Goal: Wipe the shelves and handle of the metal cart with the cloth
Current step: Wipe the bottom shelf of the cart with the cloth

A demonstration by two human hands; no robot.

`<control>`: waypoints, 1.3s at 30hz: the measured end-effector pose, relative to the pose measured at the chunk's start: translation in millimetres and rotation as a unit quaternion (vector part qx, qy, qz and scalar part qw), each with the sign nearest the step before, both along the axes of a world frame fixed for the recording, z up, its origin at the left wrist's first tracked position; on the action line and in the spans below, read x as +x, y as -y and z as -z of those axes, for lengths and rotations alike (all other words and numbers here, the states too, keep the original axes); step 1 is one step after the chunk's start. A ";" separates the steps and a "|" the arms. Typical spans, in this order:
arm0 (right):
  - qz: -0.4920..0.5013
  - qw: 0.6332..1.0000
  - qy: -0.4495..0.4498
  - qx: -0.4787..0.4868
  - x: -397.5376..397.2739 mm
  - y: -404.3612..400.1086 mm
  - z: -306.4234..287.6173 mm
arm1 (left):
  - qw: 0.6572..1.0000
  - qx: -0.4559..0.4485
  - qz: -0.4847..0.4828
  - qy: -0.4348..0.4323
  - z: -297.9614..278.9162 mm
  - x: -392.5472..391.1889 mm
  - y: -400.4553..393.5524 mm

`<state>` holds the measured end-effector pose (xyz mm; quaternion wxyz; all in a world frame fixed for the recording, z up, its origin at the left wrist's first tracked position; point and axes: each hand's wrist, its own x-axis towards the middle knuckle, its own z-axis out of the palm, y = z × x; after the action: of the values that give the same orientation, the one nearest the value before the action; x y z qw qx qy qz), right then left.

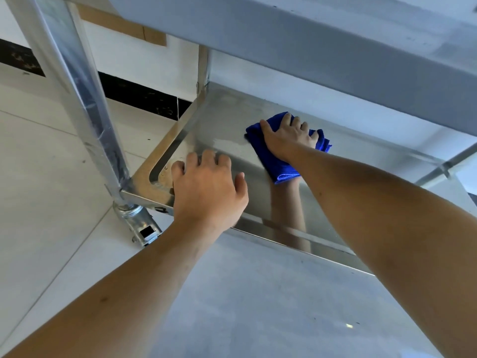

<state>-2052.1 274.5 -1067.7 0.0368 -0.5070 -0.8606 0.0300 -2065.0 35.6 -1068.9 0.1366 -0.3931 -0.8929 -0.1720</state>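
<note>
The metal cart's lowest shelf [222,125] is a shiny steel tray seen from above. A folded blue cloth [271,158] lies flat on it near the middle. My right hand [286,136] presses down on the cloth, palm flat and fingers spread over it. My left hand [209,192] rests on the shelf's near rim at the left corner, fingers curled over the edge. Part of the cloth is hidden under my right hand. The shelf reflects my right forearm.
An upper shelf [322,45] overhangs the top of the view. A round steel leg [77,99] runs down to a caster wheel [140,226] at the near left corner. Pale floor tiles [46,202] and a white wall with a black skirting [139,96] lie beyond.
</note>
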 end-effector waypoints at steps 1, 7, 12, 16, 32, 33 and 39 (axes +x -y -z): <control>-0.005 1.000 -0.002 0.003 5.7 6.4 1.1 | 1.000 0.002 0.003 0.004 -1.5 0.7 0.5; -0.062 0.998 0.015 0.017 49.2 54.1 -0.5 | 1.000 0.005 0.016 0.007 -5.7 2.6 2.4; -0.104 0.995 0.012 -0.007 97.5 99.1 -5.0 | 0.999 -0.048 0.004 -0.003 -9.3 6.2 0.2; -0.127 0.992 0.006 -0.028 135.0 122.9 -5.1 | 0.996 -0.092 -0.014 0.002 -17.3 13.1 -7.3; -0.098 0.995 0.013 -0.021 253.3 105.6 -3.2 | 0.977 -0.071 0.173 0.103 -11.0 104.4 -64.3; -0.088 0.996 0.014 -0.026 254.8 100.0 -4.1 | 0.976 -0.076 0.178 0.101 -5.2 108.8 -64.6; -0.057 0.997 0.030 -0.034 241.2 66.4 -5.7 | 0.981 -0.062 0.180 0.041 -2.8 106.5 -69.7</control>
<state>-1810.9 208.1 -1061.9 -0.0079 -0.4589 -0.8872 0.0465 -1958.5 105.2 -1066.1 0.0418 -0.5476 -0.8213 -0.1545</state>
